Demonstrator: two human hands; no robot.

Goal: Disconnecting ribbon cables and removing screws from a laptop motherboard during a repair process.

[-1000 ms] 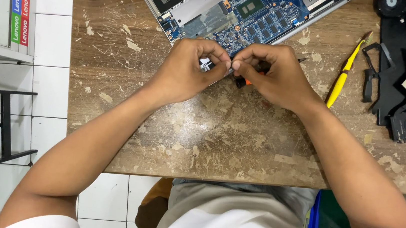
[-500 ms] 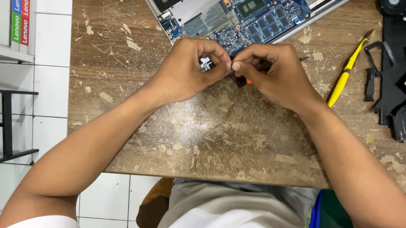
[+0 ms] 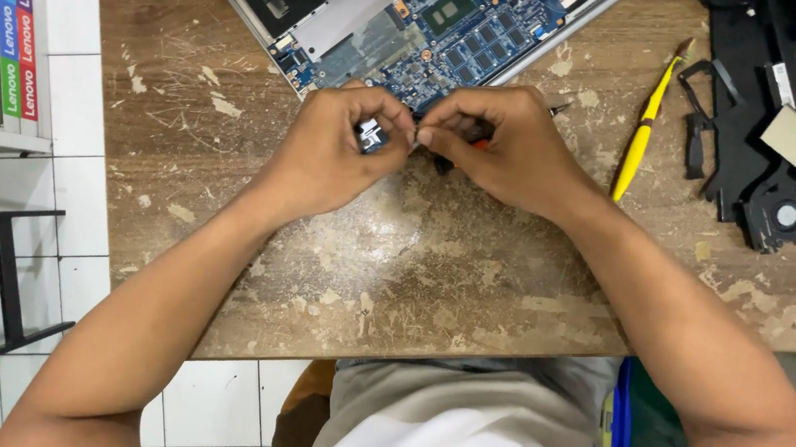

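Over the worn table, just before the opened laptop, the left hand pinches a small metal part. The right hand grips what seems an orange-handled screwdriver; keep both braced and the tip square.

The person is wearing a white short-sleeved shirt, its sleeve edges showing far back from the grip, and grey trousers. Both forearms are bare, with no watch, rings or gloves showing.

Opened laptop behind hands; pry tool right (fan assy beyond).
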